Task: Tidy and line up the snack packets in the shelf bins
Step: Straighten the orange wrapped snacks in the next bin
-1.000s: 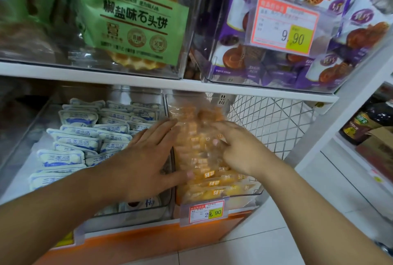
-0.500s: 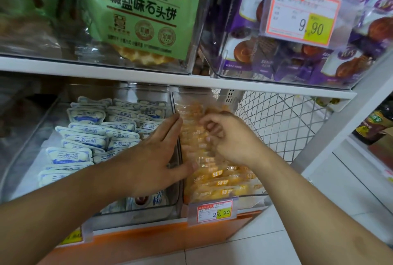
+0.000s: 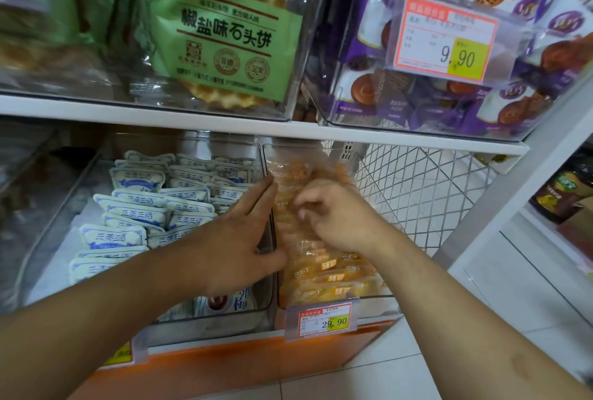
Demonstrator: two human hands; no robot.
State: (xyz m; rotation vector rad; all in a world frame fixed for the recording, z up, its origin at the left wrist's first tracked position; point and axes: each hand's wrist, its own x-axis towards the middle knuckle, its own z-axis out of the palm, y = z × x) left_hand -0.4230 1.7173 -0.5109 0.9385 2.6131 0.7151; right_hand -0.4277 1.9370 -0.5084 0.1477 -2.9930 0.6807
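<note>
Running front to back down the narrow clear bin (image 3: 369,298) on the lower shelf, the row of orange snack packets (image 3: 324,274) lies directly under the right hand (image 3: 340,216), which is the nearer of the 2. Its fingers (image 3: 305,207) are curled down into the middle of the row and seem to pinch a packet top, though blur hides the exact hold. The left hand (image 3: 234,239) lies flat and released, fingers straight along the bin's left wall, thumb touching the packets' side. My guess: squaring the rear packets comes next.
</note>
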